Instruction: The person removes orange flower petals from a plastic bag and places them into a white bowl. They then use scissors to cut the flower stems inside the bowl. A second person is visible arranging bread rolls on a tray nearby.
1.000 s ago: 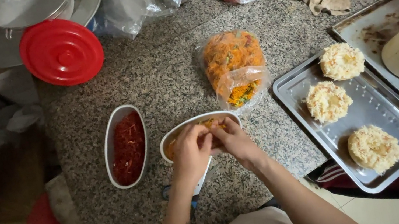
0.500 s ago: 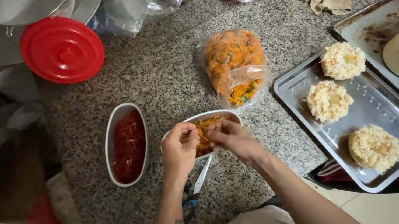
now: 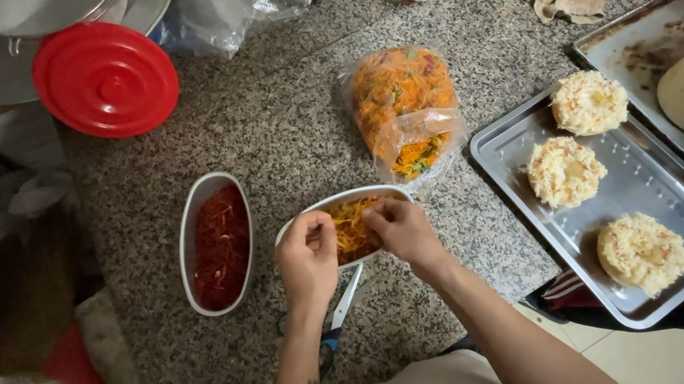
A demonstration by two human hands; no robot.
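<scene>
right now our left hand (image 3: pixel 307 259) pinches the near-left rim of the white oval dish of orange shreds (image 3: pixel 348 226) — our right hand (image 3: pixel 400 227) rests fingers-together on the shreds, equally close; the dish's long axis runs left-right, tilted up rightward.

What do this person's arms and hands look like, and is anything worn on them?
Both forearms are bare, with no sleeves in view. The left hand and right hand wear no gloves, and no rings or watch show. The left forearm carries dark tattoo marks near the bottom of the picture.
</scene>
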